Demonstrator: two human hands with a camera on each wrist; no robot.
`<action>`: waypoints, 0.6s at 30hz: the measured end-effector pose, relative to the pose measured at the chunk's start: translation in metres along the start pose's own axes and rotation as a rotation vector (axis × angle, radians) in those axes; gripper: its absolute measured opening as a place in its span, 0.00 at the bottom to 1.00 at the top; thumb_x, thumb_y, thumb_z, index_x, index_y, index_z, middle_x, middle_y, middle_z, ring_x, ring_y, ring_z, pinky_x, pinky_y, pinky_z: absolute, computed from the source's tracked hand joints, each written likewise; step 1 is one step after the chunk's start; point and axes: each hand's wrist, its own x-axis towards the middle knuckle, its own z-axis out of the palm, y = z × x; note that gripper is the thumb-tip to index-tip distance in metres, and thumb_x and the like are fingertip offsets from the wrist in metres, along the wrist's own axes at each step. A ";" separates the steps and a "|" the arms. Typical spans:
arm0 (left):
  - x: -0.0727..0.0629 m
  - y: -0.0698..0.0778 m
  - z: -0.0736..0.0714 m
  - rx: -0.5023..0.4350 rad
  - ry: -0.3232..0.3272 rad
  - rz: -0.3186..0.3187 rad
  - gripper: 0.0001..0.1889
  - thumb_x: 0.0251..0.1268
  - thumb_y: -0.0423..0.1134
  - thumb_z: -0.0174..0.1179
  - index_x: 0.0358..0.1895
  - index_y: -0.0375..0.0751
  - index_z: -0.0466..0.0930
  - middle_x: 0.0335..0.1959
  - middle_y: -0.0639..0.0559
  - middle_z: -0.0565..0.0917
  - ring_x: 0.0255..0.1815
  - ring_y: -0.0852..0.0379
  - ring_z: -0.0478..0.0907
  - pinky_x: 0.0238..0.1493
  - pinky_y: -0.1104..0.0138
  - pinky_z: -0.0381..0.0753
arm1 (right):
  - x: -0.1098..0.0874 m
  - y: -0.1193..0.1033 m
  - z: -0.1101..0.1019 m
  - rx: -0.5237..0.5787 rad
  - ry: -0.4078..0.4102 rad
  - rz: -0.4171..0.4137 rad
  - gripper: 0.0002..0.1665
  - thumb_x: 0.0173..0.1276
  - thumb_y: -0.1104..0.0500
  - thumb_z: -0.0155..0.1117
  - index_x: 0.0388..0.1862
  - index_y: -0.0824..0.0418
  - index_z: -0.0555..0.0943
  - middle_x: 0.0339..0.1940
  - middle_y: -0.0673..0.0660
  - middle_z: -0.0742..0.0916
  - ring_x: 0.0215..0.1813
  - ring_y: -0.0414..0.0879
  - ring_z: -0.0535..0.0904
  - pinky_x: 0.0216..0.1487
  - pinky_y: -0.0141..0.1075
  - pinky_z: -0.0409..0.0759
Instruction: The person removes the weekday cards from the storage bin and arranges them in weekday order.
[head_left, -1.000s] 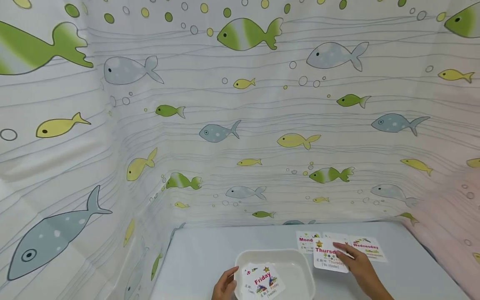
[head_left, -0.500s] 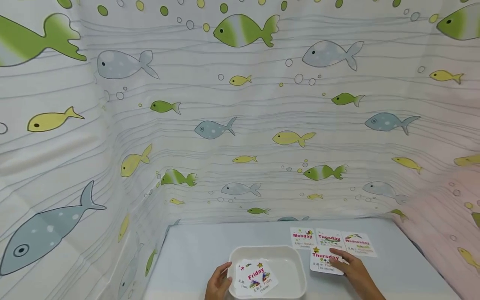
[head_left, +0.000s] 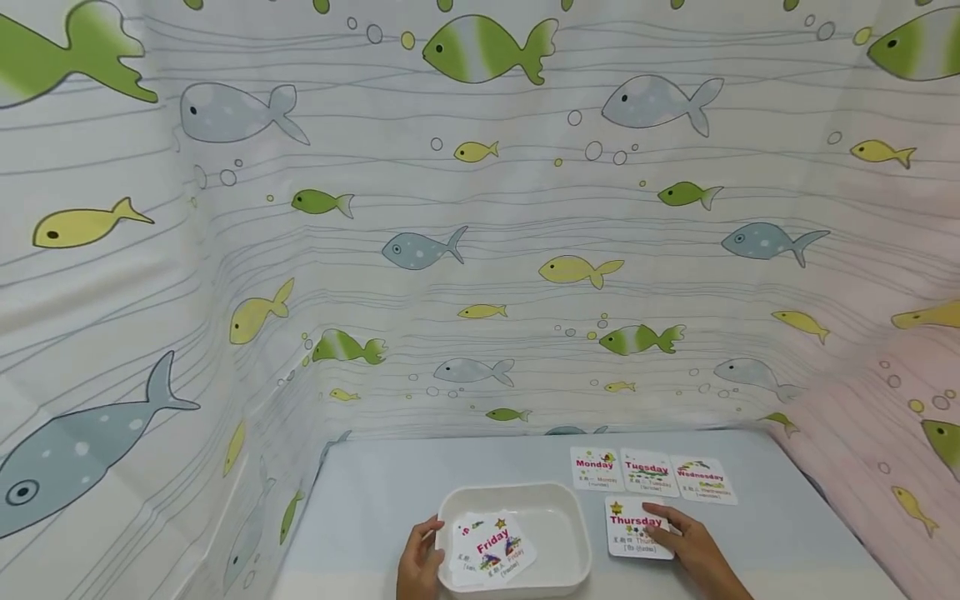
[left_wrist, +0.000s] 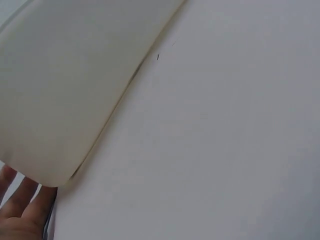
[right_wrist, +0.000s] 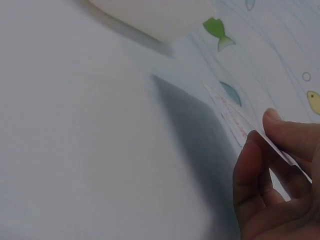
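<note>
My left hand holds the left side of a white plastic tray. In the left wrist view, the fingers of the left hand reach behind the tray's wall. Inside the tray, at its left, lies a Friday card, overlapping another white card beneath. My right hand pinches the Thursday card between thumb and fingers, its print facing up, to the right of the tray. In the right wrist view, this card appears nearly edge-on above its dark shadow on the table.
A row of cards lies behind the right hand: Monday, Tuesday and Wednesday. The table is pale and bounded at the back and sides by a fish-patterned curtain.
The right hand has brought the Thursday card toward me, away from the row of cards, which is now fully uncovered. The left hand stays at the tray; the head view has shifted slightly.
</note>
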 end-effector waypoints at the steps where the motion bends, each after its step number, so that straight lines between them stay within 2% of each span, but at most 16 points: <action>1: 0.000 0.000 0.001 -0.006 0.015 -0.003 0.23 0.56 0.21 0.49 0.57 0.34 0.75 0.67 0.30 0.72 0.65 0.29 0.73 0.57 0.56 0.83 | 0.000 0.001 0.001 0.007 -0.007 -0.002 0.40 0.58 0.40 0.74 0.66 0.58 0.78 0.62 0.63 0.83 0.54 0.47 0.80 0.61 0.58 0.74; 4: -0.001 0.000 0.004 0.017 0.073 -0.014 0.23 0.55 0.20 0.49 0.55 0.35 0.77 0.64 0.32 0.76 0.63 0.31 0.76 0.54 0.58 0.85 | 0.001 0.003 0.002 0.025 -0.012 -0.007 0.41 0.58 0.42 0.74 0.66 0.60 0.78 0.65 0.66 0.80 0.56 0.49 0.81 0.60 0.56 0.76; 6: -0.001 0.000 0.007 0.026 0.115 -0.012 0.22 0.55 0.20 0.49 0.53 0.36 0.78 0.61 0.33 0.78 0.61 0.33 0.78 0.51 0.60 0.86 | 0.001 0.004 0.002 0.034 -0.006 -0.003 0.42 0.57 0.42 0.75 0.66 0.61 0.78 0.68 0.69 0.78 0.58 0.52 0.80 0.62 0.58 0.75; 9: -0.001 -0.002 0.012 0.046 0.174 0.004 0.21 0.55 0.20 0.48 0.51 0.39 0.80 0.58 0.35 0.81 0.58 0.36 0.82 0.47 0.63 0.87 | 0.001 0.005 0.003 0.028 -0.001 0.002 0.43 0.57 0.40 0.74 0.66 0.61 0.77 0.70 0.71 0.75 0.63 0.59 0.78 0.67 0.65 0.69; 13: 0.000 -0.001 0.013 0.061 0.218 0.004 0.21 0.54 0.21 0.48 0.49 0.40 0.81 0.57 0.35 0.82 0.55 0.38 0.84 0.43 0.64 0.87 | 0.003 0.008 0.006 -0.025 -0.013 -0.015 0.44 0.57 0.36 0.73 0.66 0.59 0.78 0.72 0.72 0.72 0.71 0.69 0.68 0.70 0.68 0.61; 16: 0.000 -0.001 0.010 0.080 0.235 -0.008 0.21 0.54 0.22 0.48 0.49 0.41 0.81 0.57 0.37 0.83 0.55 0.39 0.84 0.43 0.63 0.87 | 0.002 0.008 0.011 -0.037 -0.003 -0.022 0.42 0.57 0.36 0.73 0.64 0.59 0.80 0.70 0.71 0.75 0.67 0.66 0.74 0.66 0.67 0.67; 18: 0.000 -0.001 0.007 0.088 0.244 -0.016 0.21 0.54 0.23 0.48 0.49 0.41 0.81 0.57 0.37 0.83 0.56 0.39 0.84 0.44 0.63 0.87 | 0.001 0.008 0.015 -0.024 0.004 -0.024 0.40 0.57 0.38 0.74 0.63 0.59 0.80 0.66 0.69 0.79 0.59 0.58 0.81 0.63 0.62 0.73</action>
